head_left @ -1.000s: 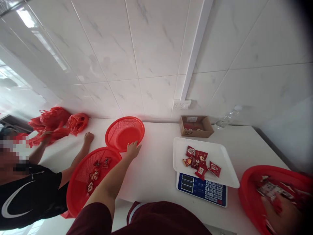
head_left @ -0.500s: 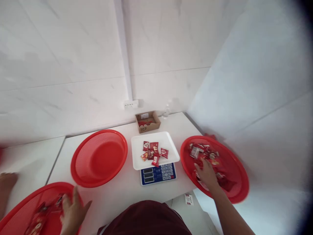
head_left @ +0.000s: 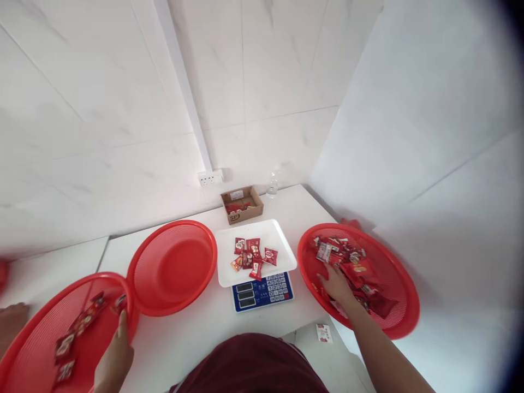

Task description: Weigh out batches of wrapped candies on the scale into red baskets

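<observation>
My left hand point(head_left: 114, 357) grips the near rim of a red mesh basket point(head_left: 49, 311) at the lower left, which holds a few red snack packets point(head_left: 84, 322). My right hand point(head_left: 336, 285) rests palm down among the red packets point(head_left: 356, 267) in another red basket point(head_left: 403, 305) on the right; its fingers are curled into the pile and I cannot make out what they hold. Between them a white tray point(head_left: 282, 256) with several red packets point(head_left: 251, 256) sits on a blue scale point(head_left: 264, 288).
An empty red basket point(head_left: 174, 267) lies left of the scale. A small cardboard box point(head_left: 241, 203) and a clear bottle point(head_left: 272, 183) stand at the back by the wall socket point(head_left: 210, 177). Another person's hand point(head_left: 10, 322) shows at the far left. One packet point(head_left: 323, 332) lies on the floor.
My left hand came back from the empty basket and took hold of the left basket's rim. My right hand moved a little within the right basket's packets. The view swung right.
</observation>
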`<state>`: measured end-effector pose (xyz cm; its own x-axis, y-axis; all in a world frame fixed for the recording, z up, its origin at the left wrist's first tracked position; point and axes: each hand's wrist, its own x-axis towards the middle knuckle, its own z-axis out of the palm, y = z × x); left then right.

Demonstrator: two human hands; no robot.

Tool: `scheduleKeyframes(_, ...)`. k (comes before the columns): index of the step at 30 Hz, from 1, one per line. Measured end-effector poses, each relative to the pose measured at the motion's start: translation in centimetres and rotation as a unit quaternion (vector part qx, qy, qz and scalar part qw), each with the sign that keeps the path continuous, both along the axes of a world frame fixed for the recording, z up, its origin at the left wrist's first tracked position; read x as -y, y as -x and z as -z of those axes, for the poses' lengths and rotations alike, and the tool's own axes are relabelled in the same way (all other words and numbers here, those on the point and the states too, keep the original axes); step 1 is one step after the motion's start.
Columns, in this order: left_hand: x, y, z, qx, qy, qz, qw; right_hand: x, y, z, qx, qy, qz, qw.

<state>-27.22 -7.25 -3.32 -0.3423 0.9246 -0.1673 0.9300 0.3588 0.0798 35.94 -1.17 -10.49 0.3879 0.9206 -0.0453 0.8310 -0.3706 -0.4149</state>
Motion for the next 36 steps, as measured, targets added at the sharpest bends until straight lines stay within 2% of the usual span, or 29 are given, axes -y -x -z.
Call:
scheduleKeyframes(2, -0.8, -0.6, -1.2, -0.032, 0.006, -0.042, 0.999, -0.8, 1.2, -1.3, -0.007, -0.073, -0.015, 0.997)
scheduleKeyframes(4, -1.7, -2.1, -2.2, -0.084, -0.015, -0.057, 0.995, -1.8, 3.6, -3.0, -0.011, -0.158, -0.059, 0.986)
scheduleKeyframes(6, -2.4, -4.5, -2.4, -0.094, -0.045, -0.005, 0.995, -2.6, 6.8, -4.5, -0.017, -0.190, -0.125, 0.974)
scheduleKeyframes(8, -2.7, -7.3, -1.9, -0.057, -0.046, 0.079, 0.994, -3.2, 10.6, -5.4, -0.016, -0.167, -0.202, 0.965)
scheduleKeyframes(11, -2.2, -11.3, -0.3, 0.023, -0.010, 0.222, 0.975, -3.7, 15.5, -5.5, 0.011, -0.101, -0.292, 0.951)
scheduleKeyframes(14, -1.7, -13.5, 0.7, 0.055, -0.001, 0.244, 0.968, -4.3, 18.3, -4.9, 0.045, -0.055, -0.319, 0.945)
scheduleKeyframes(17, -1.8, -13.6, 0.9, 0.073, -0.012, 0.219, 0.973, -5.2, 19.0, -4.4, 0.065, -0.046, -0.299, 0.951)
scheduleKeyframes(21, -1.5, -12.3, 1.0, 0.086, -0.035, 0.207, 0.974, -6.4, 18.0, -4.0, 0.049, -0.102, -0.267, 0.957)
scheduleKeyframes(25, -0.6, -11.7, 1.0, 0.084, -0.048, 0.191, 0.977, -7.7, 16.2, -3.2, -0.031, -0.186, -0.239, 0.953)
scheduleKeyframes(28, -0.2, -11.8, 0.4, 0.082, -0.030, 0.188, 0.978, -8.9, 15.4, -3.1, -0.119, -0.240, -0.159, 0.950)
scheduleKeyframes(31, -0.1, -12.0, -0.4, 0.086, -0.015, 0.192, 0.978, -10.0, 16.1, -4.3, -0.218, -0.258, -0.043, 0.940)
scheduleKeyframes(33, -0.2, -12.1, -0.9, 0.090, -0.005, 0.193, 0.977, -10.5, 17.8, -5.8, -0.303, -0.249, 0.022, 0.919)
scheduleKeyframes(35, -0.2, -12.2, -1.2, 0.090, 0.007, 0.193, 0.977, -10.8, 20.5, -7.6, -0.399, -0.227, 0.046, 0.887)
scheduleKeyframes(36, -0.2, -12.3, -1.3, 0.090, 0.013, 0.193, 0.977, -10.8, 21.9, -8.6, -0.443, -0.213, 0.034, 0.870)
